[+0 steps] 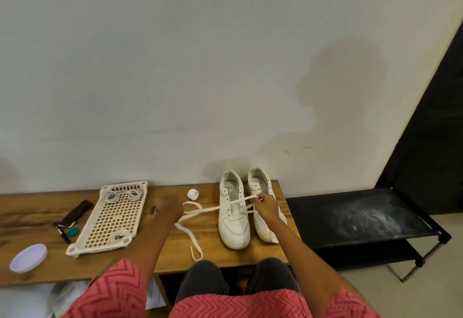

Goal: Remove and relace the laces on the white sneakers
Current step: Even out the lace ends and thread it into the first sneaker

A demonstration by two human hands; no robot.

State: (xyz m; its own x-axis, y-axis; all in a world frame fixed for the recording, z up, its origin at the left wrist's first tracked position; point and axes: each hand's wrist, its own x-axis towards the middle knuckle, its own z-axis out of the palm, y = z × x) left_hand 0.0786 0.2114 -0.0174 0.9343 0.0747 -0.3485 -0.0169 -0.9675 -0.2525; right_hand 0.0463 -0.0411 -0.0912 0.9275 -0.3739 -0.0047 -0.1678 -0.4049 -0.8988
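At 8 o'clock sits a lid [28, 258], then a pen [62, 233], then a tray [92, 236] holding coiled laces [112, 196]. The left hand [167, 211], blurred, is at the slack lace [193, 227]; whether it grips cannot be told. A cap [193, 194] lies at 12 o'clock from it. The left sneaker [233, 213] seems only part threaded, upper eyelets bare. The right hand [265, 206] pinches the lace end. The right sneaker [263, 192] looks unlaced, so most work remains
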